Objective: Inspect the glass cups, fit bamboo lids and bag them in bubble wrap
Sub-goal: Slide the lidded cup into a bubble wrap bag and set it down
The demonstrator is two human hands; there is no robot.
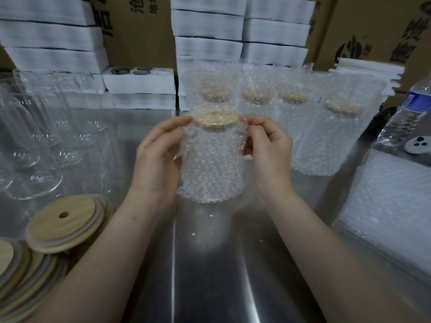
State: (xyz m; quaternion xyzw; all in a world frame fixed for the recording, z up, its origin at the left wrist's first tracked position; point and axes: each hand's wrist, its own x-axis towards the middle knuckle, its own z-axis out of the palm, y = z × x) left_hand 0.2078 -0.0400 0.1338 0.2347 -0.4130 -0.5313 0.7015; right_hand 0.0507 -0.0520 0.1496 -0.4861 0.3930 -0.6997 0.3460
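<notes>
Both hands, left hand (158,155) and right hand (268,148), close their grip on the top corners of the bagged cup (211,169), upright at the middle of the table (210,264) (resting or hovering, unclear), probably to draw the wrap over the lid (215,117).

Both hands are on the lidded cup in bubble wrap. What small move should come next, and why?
Probably draw the mouth of the bubble-wrap bag up over the bamboo lid. The left hand and right hand pinch it near the rim on either side, and the lid's front edge looks bare, while the bagged cups behind have wrap standing above their lids.
</notes>
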